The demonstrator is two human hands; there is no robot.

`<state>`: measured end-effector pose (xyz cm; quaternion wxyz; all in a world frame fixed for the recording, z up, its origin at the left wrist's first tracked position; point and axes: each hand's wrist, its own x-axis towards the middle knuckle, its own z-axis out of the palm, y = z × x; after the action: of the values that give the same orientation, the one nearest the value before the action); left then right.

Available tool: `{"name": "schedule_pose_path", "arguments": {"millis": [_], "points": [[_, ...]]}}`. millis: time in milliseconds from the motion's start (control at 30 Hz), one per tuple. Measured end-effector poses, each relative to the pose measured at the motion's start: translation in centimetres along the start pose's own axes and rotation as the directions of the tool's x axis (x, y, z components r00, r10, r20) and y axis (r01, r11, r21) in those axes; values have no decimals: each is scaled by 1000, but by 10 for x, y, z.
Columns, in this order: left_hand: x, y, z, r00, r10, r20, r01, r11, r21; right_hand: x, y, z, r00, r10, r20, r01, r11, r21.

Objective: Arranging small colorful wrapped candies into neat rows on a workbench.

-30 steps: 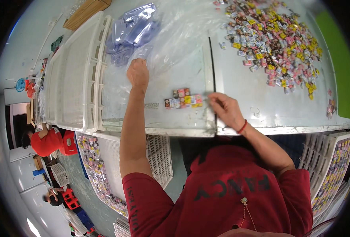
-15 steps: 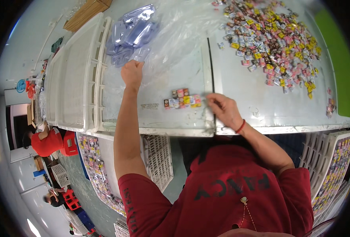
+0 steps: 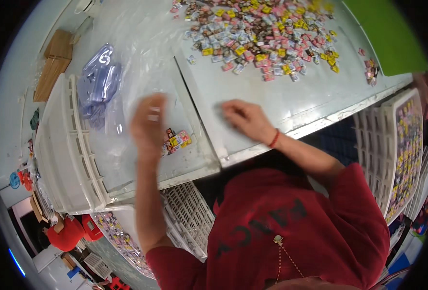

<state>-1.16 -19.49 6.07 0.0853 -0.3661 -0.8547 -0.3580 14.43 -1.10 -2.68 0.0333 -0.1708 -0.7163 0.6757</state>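
Observation:
My left hand (image 3: 148, 124), smeared by motion, is over the left part of the table with its fingers drawn together. Glints across and just above it look like a clear plastic piece held there. Partly hidden behind that hand is a small block of boxed pieces (image 3: 179, 139), pink, yellow and brown, lying side by side. My right hand (image 3: 245, 117) hovers over the table right of the dark seam, fingers loosely bent and apart, with nothing visible in them. Left of my left hand lies a heap of clear bluish plastic cases (image 3: 98, 84).
A large spread of tiny coloured boxes (image 3: 267, 41) covers the far table. White crates (image 3: 61, 150) stand at the left, and a filled crate (image 3: 402, 150) at the right. A green panel (image 3: 388, 36) borders the far right. A person in red (image 3: 66, 233) works behind on the left.
My left hand has left the heap of plastic cases and come across toward the small block. My right hand has moved away from the block and seam. The whole view has turned.

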Motion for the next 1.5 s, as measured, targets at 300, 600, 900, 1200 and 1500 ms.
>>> {"name": "schedule_pose_path", "arguments": {"millis": [300, 600, 900, 1200, 1500], "points": [[-47, 69, 108, 870, 345, 353, -319, 939, -133, -12, 12, -128, 829, -433, -354, 123, 759, -640], [34, 78, 179, 918, 303, 256, -301, 952, -45, 43, 8, -126, 702, -710, -53, 223, 289, -931], [50, 47, 178, 912, 306, 273, -319, 948, 5, 34, 14, -108, 761, -648, -8, 234, 286, -929], [55, 52, 168, 864, 295, 408, -277, 955, -104, 13, 21, -139, 698, -687, -201, 164, 427, -889], [50, 64, 180, 856, 340, 390, -278, 938, -209, 10, 12, -134, 764, -633, -126, 136, 349, -927]]}}
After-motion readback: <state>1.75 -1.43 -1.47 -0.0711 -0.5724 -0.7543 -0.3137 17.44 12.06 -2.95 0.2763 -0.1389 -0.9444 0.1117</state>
